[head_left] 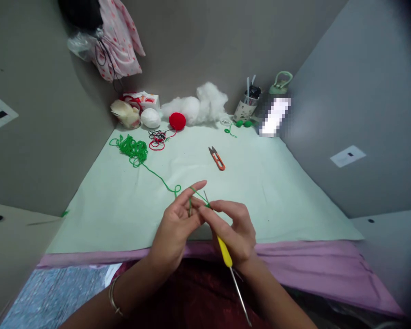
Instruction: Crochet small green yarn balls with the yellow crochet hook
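Near the front of the table, my left hand (178, 224) has green yarn (155, 174) running over its raised index finger, with its thumb and other fingers closed on the work. My right hand (234, 228) grips a crochet hook (225, 252) by its yellow handle. The hook's thin metal tip points up and away between the hands, with green yarn at it. Its other metal end sticks out below, toward me. A small bit of green crochet work (207, 205) sits at the fingertips, mostly hidden by them. The yarn leads back to a loose green heap at the left.
Orange thread snips (217, 159) lie mid-table. Along the back are a red yarn ball (177, 121), a white yarn ball (150, 118), white stuffing (205, 105), small green pieces (239, 124) and a pen holder (245, 107). Grey partitions (329, 100) enclose the table (294, 205).
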{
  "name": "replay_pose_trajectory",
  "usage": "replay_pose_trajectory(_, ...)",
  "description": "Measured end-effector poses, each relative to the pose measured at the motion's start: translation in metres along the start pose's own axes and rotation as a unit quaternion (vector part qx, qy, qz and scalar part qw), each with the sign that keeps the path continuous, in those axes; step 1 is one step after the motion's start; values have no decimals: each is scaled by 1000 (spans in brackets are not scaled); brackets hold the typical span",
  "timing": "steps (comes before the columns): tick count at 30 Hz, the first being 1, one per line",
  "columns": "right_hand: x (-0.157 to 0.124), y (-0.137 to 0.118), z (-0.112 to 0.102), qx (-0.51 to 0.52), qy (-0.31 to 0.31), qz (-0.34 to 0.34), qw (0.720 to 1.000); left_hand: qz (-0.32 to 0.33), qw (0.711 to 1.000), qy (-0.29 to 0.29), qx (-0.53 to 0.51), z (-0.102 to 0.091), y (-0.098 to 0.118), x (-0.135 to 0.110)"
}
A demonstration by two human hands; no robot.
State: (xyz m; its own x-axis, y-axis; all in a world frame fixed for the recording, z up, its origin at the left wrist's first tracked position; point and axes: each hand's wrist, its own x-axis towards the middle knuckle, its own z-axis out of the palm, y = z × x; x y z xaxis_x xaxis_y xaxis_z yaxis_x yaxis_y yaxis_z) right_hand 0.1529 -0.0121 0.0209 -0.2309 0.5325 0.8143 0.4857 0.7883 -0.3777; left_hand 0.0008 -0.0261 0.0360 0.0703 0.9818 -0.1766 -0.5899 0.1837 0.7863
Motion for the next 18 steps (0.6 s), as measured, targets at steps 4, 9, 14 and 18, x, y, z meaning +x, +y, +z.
replay_pose_trajectory(4, 7, 4, -1, 162, 57, 128, 977, -105, 989, -36, -102, -3, 10, 7)
replay_pose_trajectory(9, 18, 7, -1, 348, 52, 226, 908, -20, 998, -25, -47, -2, 13, 6)
replay_pose_trajectory(14, 13, 2, 2, 245, 23, 167, 955, 18, 1000, -14, 10, 1, 6, 3)
replay_pose_trajectory(18, 6, 1, 0, 83, 7, 46, 995, -34, 999, -18, -29, -1, 8, 5)
